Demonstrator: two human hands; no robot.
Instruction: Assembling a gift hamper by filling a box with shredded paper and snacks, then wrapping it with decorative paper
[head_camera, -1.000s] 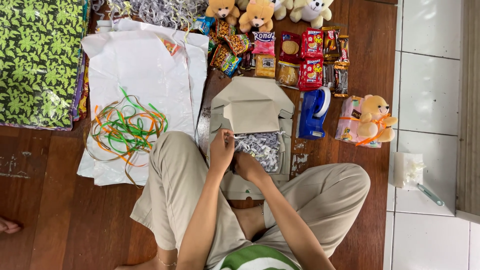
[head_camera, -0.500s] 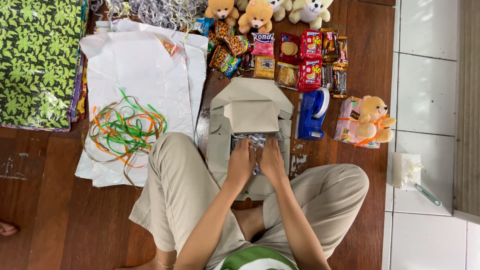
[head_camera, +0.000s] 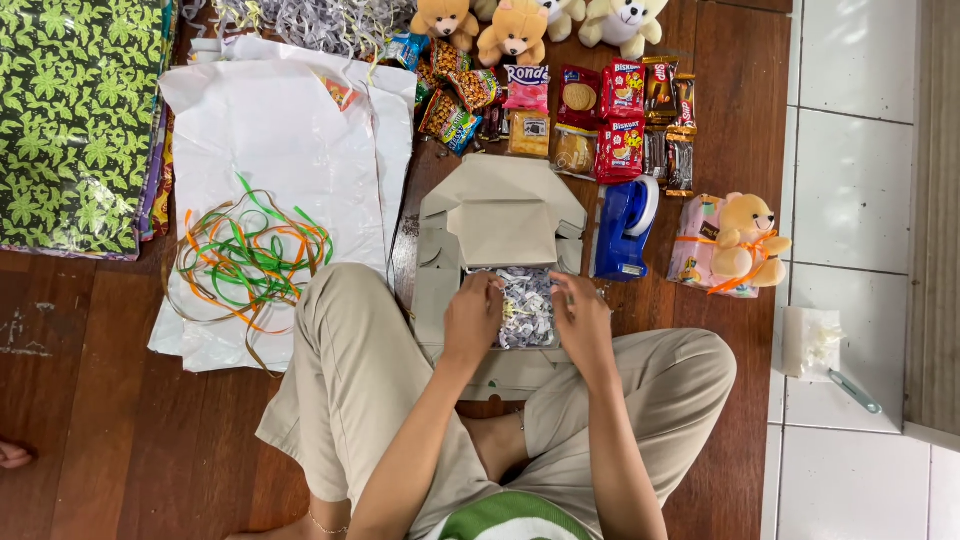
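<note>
Left hand (head_camera: 472, 322) laid on box (head_camera: 497, 215) at shreds' (head_camera: 526, 305) 9 o'clock edge, fingers curled, nothing seen gripped | right hand (head_camera: 583, 322) at 3 o'clock edge, grip likewise loose | box on floor (head_camera: 120, 440) between knees, lid open at 12 o'clock | tape dispenser (head_camera: 622, 228) at box's 3 o'clock | ribbons (head_camera: 245, 260) at 9 o'clock

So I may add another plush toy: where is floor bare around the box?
Bare wood lies left of the white paper below the green patterned sheet, and the white tiles are mostly free. Crowded: snack packets, tape dispenser beside the box.
</note>
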